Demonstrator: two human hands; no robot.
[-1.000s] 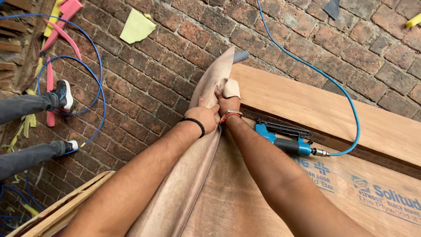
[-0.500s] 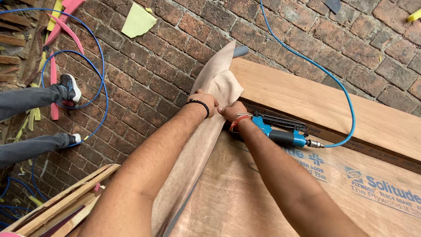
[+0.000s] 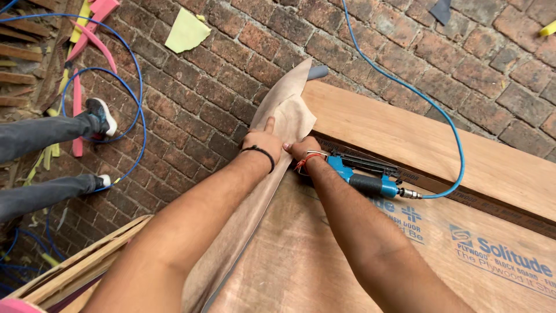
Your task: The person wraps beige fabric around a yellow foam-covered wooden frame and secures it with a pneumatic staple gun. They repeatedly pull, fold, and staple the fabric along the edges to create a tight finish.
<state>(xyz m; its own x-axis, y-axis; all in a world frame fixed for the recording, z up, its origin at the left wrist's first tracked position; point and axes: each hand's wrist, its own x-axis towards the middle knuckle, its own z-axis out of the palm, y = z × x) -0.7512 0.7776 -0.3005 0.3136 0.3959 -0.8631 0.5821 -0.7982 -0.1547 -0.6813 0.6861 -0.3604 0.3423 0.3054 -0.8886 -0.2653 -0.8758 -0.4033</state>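
My left hand (image 3: 263,141), with a black band on the wrist, presses a tan leather-like sheet (image 3: 286,107) against the corner of a plywood panel (image 3: 324,255), index finger pointing along the sheet. My right hand (image 3: 302,149), with a red thread on the wrist, pinches the same sheet right beside it. A blue pneumatic nail gun (image 3: 362,174) lies on the panel just right of my right wrist, with its blue air hose (image 3: 405,87) running up across the floor. A lighter wooden board (image 3: 428,139) lies along the panel's far side.
The floor is brick (image 3: 220,69). Another person's legs in grey trousers and sneakers (image 3: 101,116) stand at left among blue hose loops. Pink and yellow foam scraps (image 3: 185,32) lie at upper left. A wooden frame (image 3: 75,266) sits at lower left.
Both hands have slid slightly along the sheet toward the panel's corner. My left index finger is now stretched out on the sheet. The nail gun has not moved.
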